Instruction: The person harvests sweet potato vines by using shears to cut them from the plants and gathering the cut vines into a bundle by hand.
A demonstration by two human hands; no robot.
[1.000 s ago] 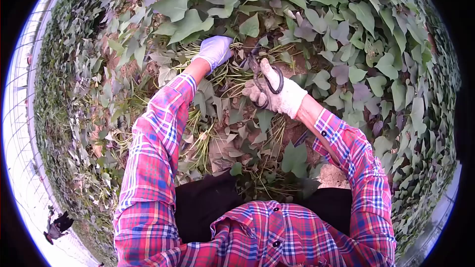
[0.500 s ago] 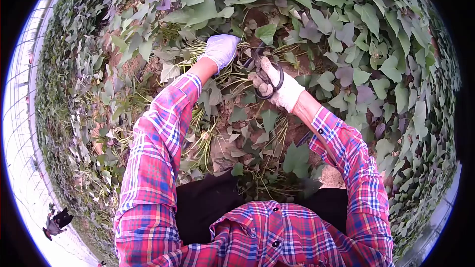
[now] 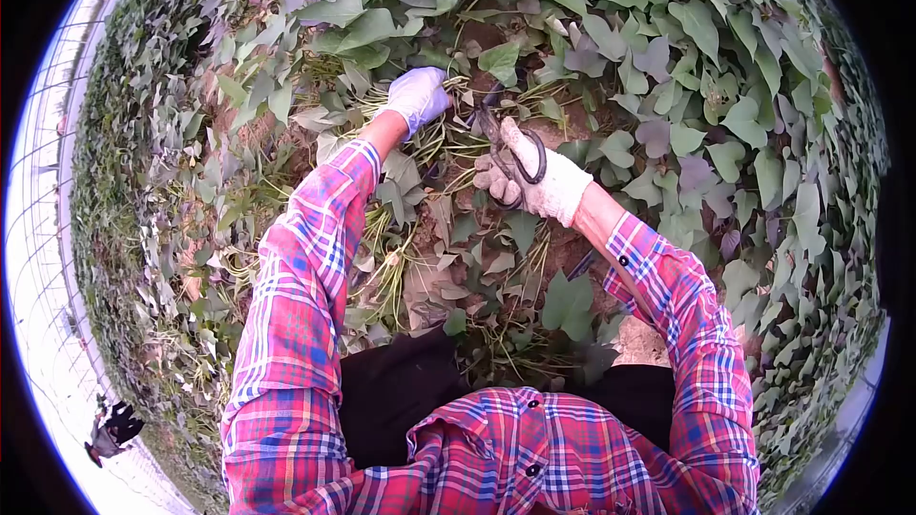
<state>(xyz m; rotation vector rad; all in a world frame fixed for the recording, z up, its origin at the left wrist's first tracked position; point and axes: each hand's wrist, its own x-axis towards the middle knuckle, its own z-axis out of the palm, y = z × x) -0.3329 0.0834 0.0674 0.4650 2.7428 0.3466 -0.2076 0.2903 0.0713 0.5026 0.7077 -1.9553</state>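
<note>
My left hand, in a thin pale-lilac glove, is closed around leafy vine stems that stick out on its left side; its fingertips are partly hidden. To its right, my right hand wears a white knit glove and holds a pair of scissors by the black loop handles. The blades point up and away from me, among the stems; I cannot make out how far apart they are. Loose cut-looking vine stems lie between and below the two hands.
Dense heart-shaped vine leaves spread across the far side and right. Bare brown soil shows near my knees, with a bundle of pale stems on the left. A wire fence runs along the far left, beside a dark object.
My left hand has shifted slightly left, away from the scissors. My right hand and the scissors have moved a little down, and the handle loops have turned slightly.
</note>
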